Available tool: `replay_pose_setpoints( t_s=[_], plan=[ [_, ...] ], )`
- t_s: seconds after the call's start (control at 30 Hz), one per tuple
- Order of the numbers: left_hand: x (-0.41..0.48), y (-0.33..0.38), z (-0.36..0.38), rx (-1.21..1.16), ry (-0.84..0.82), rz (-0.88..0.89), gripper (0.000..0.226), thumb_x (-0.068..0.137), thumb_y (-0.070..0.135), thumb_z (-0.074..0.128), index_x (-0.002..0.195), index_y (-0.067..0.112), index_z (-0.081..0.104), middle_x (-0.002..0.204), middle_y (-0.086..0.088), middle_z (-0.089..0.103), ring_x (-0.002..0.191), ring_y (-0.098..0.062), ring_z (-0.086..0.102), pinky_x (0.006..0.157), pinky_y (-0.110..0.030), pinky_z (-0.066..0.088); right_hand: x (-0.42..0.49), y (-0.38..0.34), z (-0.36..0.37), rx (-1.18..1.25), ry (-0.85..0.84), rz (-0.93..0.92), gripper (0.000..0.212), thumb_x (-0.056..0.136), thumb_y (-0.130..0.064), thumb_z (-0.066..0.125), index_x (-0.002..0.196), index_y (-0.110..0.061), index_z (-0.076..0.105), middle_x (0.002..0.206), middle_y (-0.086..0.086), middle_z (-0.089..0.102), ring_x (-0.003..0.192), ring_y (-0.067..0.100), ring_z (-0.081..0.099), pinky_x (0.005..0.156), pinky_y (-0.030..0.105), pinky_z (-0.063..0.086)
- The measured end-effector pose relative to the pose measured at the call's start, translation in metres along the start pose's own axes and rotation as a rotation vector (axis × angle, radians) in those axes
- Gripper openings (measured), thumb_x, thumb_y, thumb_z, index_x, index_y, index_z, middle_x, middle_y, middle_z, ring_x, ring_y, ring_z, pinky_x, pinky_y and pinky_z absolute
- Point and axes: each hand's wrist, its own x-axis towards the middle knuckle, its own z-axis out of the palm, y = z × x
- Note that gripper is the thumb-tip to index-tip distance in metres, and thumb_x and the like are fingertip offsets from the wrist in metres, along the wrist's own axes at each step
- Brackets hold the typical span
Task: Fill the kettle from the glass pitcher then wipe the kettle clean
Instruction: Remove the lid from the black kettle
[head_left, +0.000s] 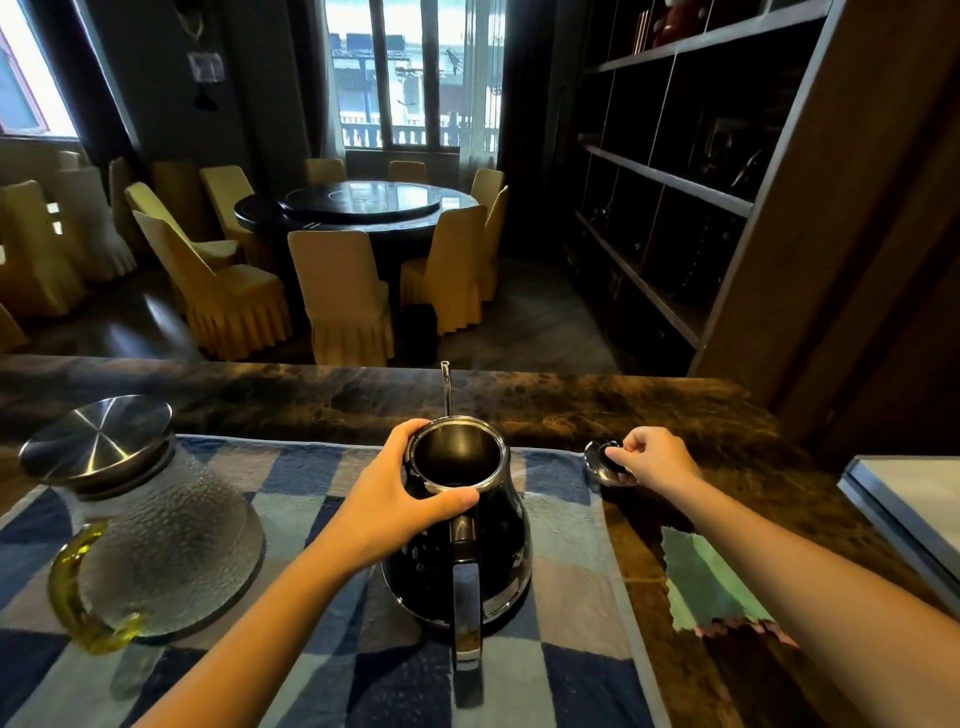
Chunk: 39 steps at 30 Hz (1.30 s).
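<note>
kettle (462, 545) rim is gripped by left hand (395, 499), thumb near side, fingers far side | kettle lid (605, 465) is pinched by right hand (652, 460) over counter | glass pitcher (150, 525) left untouched

Left hand (395, 493) grips open kettle (457, 551) — right hand (652, 460) pinches lid (605, 462).

Green cloth (701, 582) (right side) partly hidden

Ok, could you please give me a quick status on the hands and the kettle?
Left hand grips kettle rim. Right hand pinches kettle lid, off to the side. Kettle open, upright on towel. Metal cap on pitcher.
</note>
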Motion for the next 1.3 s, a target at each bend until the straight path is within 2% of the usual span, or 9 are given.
replay_pose_setpoints(
  t_s=[0.13, 0.27, 0.57, 0.87, 0.93, 1.0, 1.1, 1.2, 1.3],
  plan=[
    [0.001, 0.0, -0.002, 0.006, -0.023, 0.004, 0.083, 0.051, 0.061, 0.072, 0.124, 0.04, 0.038, 0.116, 0.024, 0.054, 0.105, 0.017, 0.05, 0.081, -0.006, 0.039, 0.0, 0.011, 0.009, -0.009, 0.016, 0.034, 0.024, 0.084, -0.037, 0.069, 0.071, -0.017, 0.063, 0.07, 0.001, 0.068, 0.07, 0.019, 0.066, 0.072, 0.042, 0.057],
    [0.003, -0.001, -0.004, 0.005, -0.04, 0.001, 0.081, 0.059, 0.048, 0.08, 0.127, 0.035, 0.037, 0.117, 0.024, 0.052, 0.107, 0.01, 0.05, 0.083, -0.006, 0.038, 0.002, 0.015, 0.012, -0.025, 0.028, 0.057, 0.023, 0.083, -0.038, 0.07, 0.072, -0.019, 0.063, 0.071, 0.0, 0.068, 0.07, 0.018, 0.067, 0.072, 0.042, 0.058],
    [0.002, 0.0, -0.001, 0.0, -0.03, -0.008, 0.073, 0.067, 0.035, 0.075, 0.128, 0.033, 0.035, 0.116, 0.024, 0.049, 0.108, 0.007, 0.049, 0.08, -0.003, 0.037, 0.006, 0.02, 0.011, -0.007, 0.022, 0.068, 0.023, 0.082, -0.036, 0.071, 0.073, -0.017, 0.063, 0.072, 0.002, 0.069, 0.071, 0.018, 0.068, 0.075, 0.044, 0.058],
    [0.0, 0.001, 0.001, -0.022, -0.025, -0.018, 0.073, 0.064, 0.039, 0.072, 0.126, 0.036, 0.033, 0.115, 0.027, 0.046, 0.106, 0.008, 0.047, 0.081, -0.005, 0.035, -0.016, 0.006, 0.001, -0.112, 0.157, -0.127, 0.02, 0.095, -0.034, 0.052, 0.111, -0.022, 0.051, 0.076, -0.006, 0.061, 0.065, 0.01, 0.06, 0.054, 0.029, 0.045],
    [0.0, 0.001, 0.002, -0.017, -0.019, -0.018, 0.07, 0.067, 0.037, 0.072, 0.125, 0.038, 0.033, 0.115, 0.027, 0.046, 0.105, 0.009, 0.048, 0.079, -0.004, 0.036, -0.022, -0.009, 0.0, -0.127, 0.169, -0.248, 0.025, 0.094, -0.034, 0.053, 0.116, -0.021, 0.053, 0.092, -0.005, 0.063, 0.078, 0.01, 0.06, 0.06, 0.026, 0.045],
    [-0.002, 0.002, 0.002, 0.002, -0.002, -0.012, 0.071, 0.065, 0.04, 0.071, 0.125, 0.039, 0.032, 0.122, 0.022, 0.046, 0.108, 0.009, 0.047, 0.087, -0.005, 0.037, -0.03, -0.028, -0.001, -0.169, 0.143, -0.379, 0.037, 0.095, -0.035, 0.052, 0.128, -0.021, 0.051, 0.123, 0.0, 0.06, 0.11, 0.016, 0.056, 0.082, 0.031, 0.049],
    [-0.006, 0.004, 0.0, 0.075, 0.04, 0.006, 0.094, 0.061, 0.052, 0.069, 0.141, 0.035, 0.023, 0.152, 0.009, 0.025, 0.135, -0.005, 0.031, 0.112, -0.026, 0.026, -0.047, -0.059, -0.004, -0.257, 0.064, -0.541, 0.052, 0.098, -0.037, 0.044, 0.146, -0.018, 0.035, 0.154, 0.004, 0.032, 0.144, 0.022, 0.023, 0.114, 0.041, 0.024],
    [-0.008, 0.01, -0.003, 0.284, 0.097, 0.068, 0.117, 0.057, 0.078, 0.062, 0.149, 0.032, 0.006, 0.159, 0.01, -0.004, 0.146, -0.011, -0.002, 0.119, -0.042, 0.006, -0.068, -0.088, -0.009, -0.404, 0.064, -0.666, 0.058, 0.101, -0.043, 0.031, 0.152, -0.023, 0.014, 0.162, 0.0, 0.002, 0.149, 0.021, -0.004, 0.118, 0.048, 0.004],
    [-0.006, 0.019, -0.007, 0.534, 0.206, 0.134, 0.122, 0.05, 0.096, 0.029, 0.149, 0.032, -0.001, 0.156, 0.012, -0.012, 0.143, -0.011, -0.013, 0.115, -0.047, -0.005, -0.085, -0.107, -0.013, -0.464, 0.086, -0.743, 0.065, 0.096, -0.055, 0.018, 0.153, -0.026, 0.003, 0.161, -0.003, -0.011, 0.147, 0.019, -0.015, 0.117, 0.048, -0.004]
  ],
)
